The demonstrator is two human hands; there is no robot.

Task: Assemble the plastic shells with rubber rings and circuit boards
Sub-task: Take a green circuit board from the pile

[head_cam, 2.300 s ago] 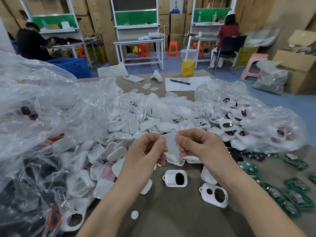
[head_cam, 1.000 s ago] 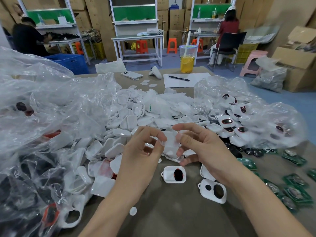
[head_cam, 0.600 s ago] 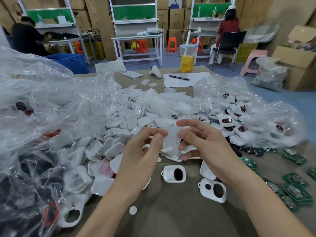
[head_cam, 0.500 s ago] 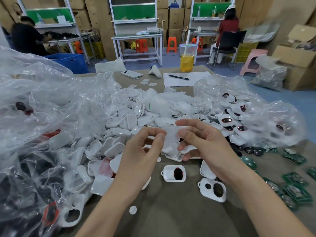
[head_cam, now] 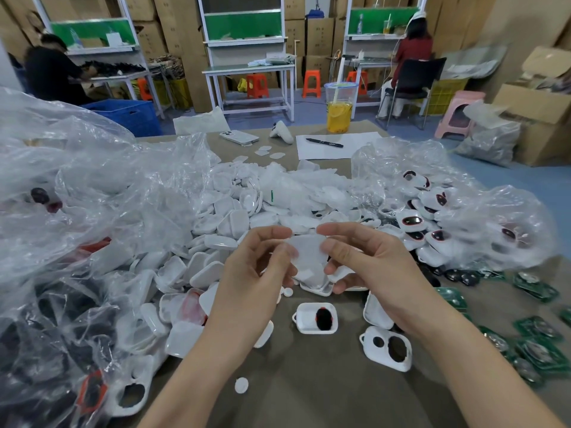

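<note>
In the head view, the left hand (head_cam: 256, 273) and right hand (head_cam: 367, 264) met above the counter (head_cam: 309, 396). Each pinched one edge of a white shell (head_cam: 309, 253) between thumb and forefinger. Two seconds earlier both sets of fingers had been pressed tight together over it. Since then the hands had drawn slightly apart and the forefingers had arched up, baring more of the piece. That suggested it was being turned or checked rather than fitted yet. A shell with a dark oval opening (head_cam: 315, 318) lay on the counter just below, untouched. The green circuit boards (head_cam: 537, 353) sat well off to the right.
</note>
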